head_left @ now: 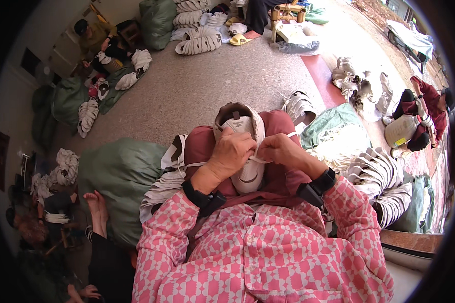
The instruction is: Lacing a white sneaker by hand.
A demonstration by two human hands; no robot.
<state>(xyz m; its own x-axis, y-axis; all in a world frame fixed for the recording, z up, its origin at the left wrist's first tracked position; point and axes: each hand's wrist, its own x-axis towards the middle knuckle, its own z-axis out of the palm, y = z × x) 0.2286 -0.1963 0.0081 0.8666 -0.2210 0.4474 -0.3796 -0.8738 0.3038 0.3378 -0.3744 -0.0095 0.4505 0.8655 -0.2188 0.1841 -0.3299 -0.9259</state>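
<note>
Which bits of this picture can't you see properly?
All in the head view:
Middle of the pale shoe: the left hand and right hand cover part of its lacing.
Inside of the big green sack: its own cloth hides it.
Upper body of the person by the yellow slipper: cut off by the top edge.
Worker at far left: too small and dim for detail.

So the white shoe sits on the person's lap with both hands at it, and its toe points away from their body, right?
Not quite: the head view shows the white shoe with its toe pointing toward the person's body. The rest is right.
</note>
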